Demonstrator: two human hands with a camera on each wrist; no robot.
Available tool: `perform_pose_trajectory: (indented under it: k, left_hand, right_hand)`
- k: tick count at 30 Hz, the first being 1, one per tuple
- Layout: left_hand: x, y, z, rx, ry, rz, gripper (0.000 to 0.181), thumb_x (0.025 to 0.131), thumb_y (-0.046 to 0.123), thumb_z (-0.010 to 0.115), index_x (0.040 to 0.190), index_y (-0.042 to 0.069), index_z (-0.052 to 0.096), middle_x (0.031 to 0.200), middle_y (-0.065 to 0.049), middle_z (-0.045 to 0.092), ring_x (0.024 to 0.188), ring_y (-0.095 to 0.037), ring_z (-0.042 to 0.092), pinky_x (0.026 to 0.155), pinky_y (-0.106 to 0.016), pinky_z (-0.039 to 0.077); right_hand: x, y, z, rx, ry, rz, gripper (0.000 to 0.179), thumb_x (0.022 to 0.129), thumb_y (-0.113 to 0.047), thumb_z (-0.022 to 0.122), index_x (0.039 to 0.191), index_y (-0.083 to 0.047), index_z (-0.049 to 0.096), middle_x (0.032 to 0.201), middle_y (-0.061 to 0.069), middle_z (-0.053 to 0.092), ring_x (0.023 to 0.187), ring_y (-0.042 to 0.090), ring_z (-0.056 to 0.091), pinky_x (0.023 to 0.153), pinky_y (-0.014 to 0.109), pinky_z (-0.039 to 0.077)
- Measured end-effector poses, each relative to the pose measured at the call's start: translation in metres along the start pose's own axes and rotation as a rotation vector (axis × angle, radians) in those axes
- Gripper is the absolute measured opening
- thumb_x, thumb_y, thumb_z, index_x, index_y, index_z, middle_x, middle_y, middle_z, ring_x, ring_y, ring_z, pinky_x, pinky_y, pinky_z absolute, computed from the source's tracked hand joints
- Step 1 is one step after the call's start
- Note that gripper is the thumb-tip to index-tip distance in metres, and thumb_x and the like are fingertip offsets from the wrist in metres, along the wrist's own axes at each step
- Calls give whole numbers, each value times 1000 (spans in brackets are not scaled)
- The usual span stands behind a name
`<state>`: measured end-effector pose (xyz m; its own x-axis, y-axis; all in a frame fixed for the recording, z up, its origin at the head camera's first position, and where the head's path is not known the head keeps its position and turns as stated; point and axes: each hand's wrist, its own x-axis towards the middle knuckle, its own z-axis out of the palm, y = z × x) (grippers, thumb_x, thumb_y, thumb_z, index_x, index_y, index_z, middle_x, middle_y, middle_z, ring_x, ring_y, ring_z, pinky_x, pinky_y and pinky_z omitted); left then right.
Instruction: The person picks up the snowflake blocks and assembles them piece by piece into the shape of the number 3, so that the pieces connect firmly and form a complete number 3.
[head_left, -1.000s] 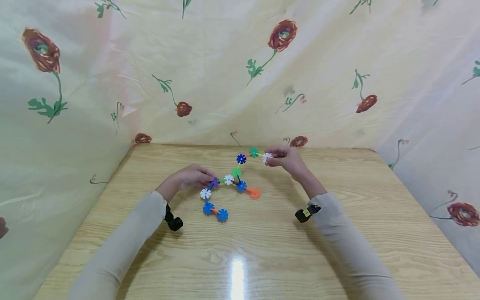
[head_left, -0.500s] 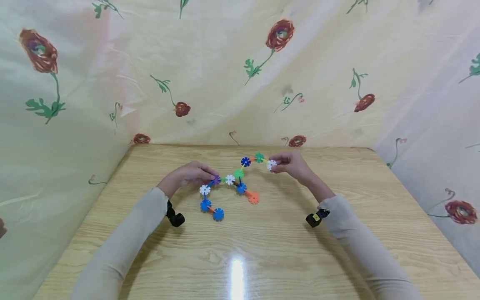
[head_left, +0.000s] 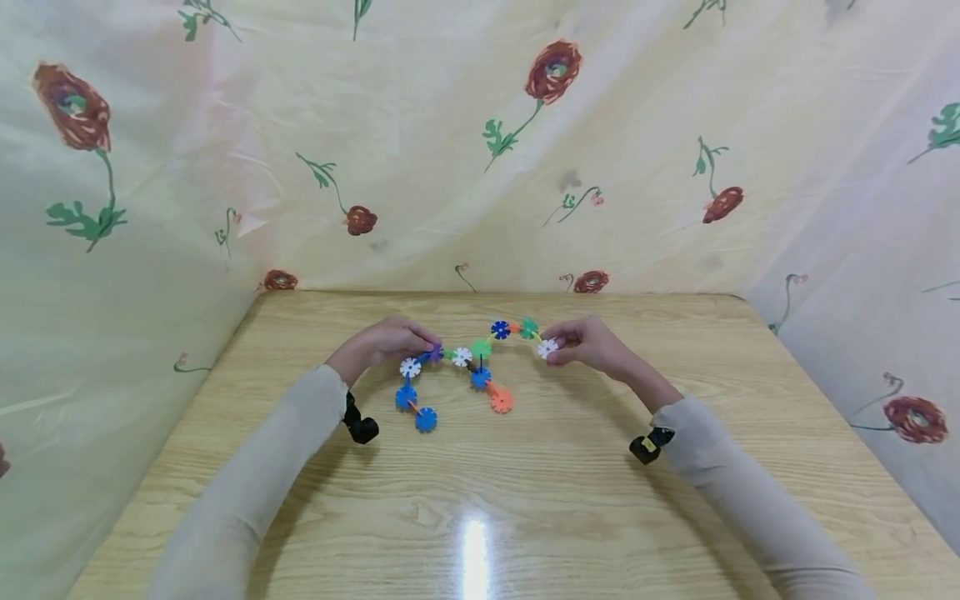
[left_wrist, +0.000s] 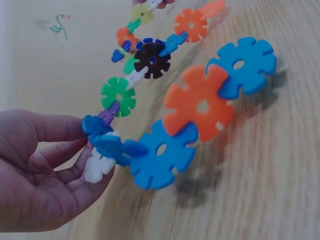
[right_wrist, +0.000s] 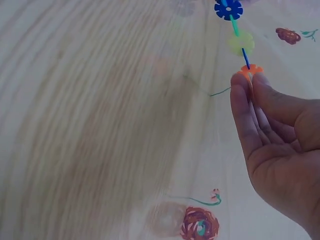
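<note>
A branching chain of notched, flower-shaped plastic discs hangs between both hands in the head view, with a white disc [head_left: 462, 357] near its middle. My left hand [head_left: 386, 340] pinches the chain by a purple disc [head_left: 436, 352]. From there a tail runs down to a blue disc [head_left: 426, 419]. At the right end, my right hand [head_left: 592, 343] pinches around a white disc [head_left: 548, 348]. A middle branch ends in an orange disc [head_left: 502, 401]. In the right wrist view, fingertips partly hide an orange disc [right_wrist: 251, 69]. Blue and orange discs loom close in the left wrist view.
Beneath the hands lies a wood-grain table [head_left: 480, 483] with a bright light reflection near the front. Cream flowered cloth [head_left: 420, 125] hangs behind the table and along both sides. Each wrist carries a black camera [head_left: 363, 429].
My right hand has moved right and lower with its end of the chain, flattening the arch. The left hand has risen slightly, still pinching; the blue tail has swung left and up.
</note>
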<state>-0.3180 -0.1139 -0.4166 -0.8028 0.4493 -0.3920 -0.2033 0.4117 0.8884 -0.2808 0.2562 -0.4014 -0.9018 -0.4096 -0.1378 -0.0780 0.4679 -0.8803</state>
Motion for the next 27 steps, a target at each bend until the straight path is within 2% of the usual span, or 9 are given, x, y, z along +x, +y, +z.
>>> perform_pose_trajectory:
  k: [4, 8, 16, 22, 27]
  left_hand:
    - [4, 4, 2, 35, 31, -20, 31, 101, 5, 60, 130, -2, 66, 138, -17, 64, 120, -21, 65, 108, -35, 51]
    - [10, 7, 4, 68, 45, -31, 29, 100, 7, 62, 128, 0, 69, 136, -16, 66, 109, -15, 66, 95, -27, 55]
    - [22, 10, 8, 80, 23, -26, 27, 100, 7, 62, 125, -2, 70, 129, -16, 70, 91, -10, 66, 78, -20, 54]
    - [28, 11, 10, 86, 21, -31, 26, 101, 8, 62, 123, -1, 71, 124, -13, 72, 83, -8, 62, 71, -19, 51]
    - [29, 13, 12, 85, 20, -33, 25, 100, 9, 65, 121, -1, 72, 119, -12, 74, 78, -9, 62, 68, -20, 51]
  right_hand:
    - [-4, 3, -1, -72, -40, 5, 43, 91, 3, 72, 132, 10, 61, 97, 17, 72, 89, 21, 72, 85, 40, 63]
    - [-8, 5, -1, -118, -47, 15, 40, 89, -2, 77, 125, 10, 65, 98, 17, 73, 85, 13, 68, 76, 27, 60]
    - [-16, 7, 5, -144, -67, 48, 35, 86, -5, 80, 115, 10, 67, 92, 14, 74, 77, 12, 68, 72, 31, 63]
    - [-21, 9, 7, -173, -92, 61, 32, 86, -7, 81, 110, 8, 67, 88, 13, 74, 74, 13, 68, 70, 34, 63]
    - [-25, 9, 9, -181, -114, 60, 30, 86, -8, 81, 107, 8, 67, 86, 13, 73, 72, 12, 66, 67, 31, 61]
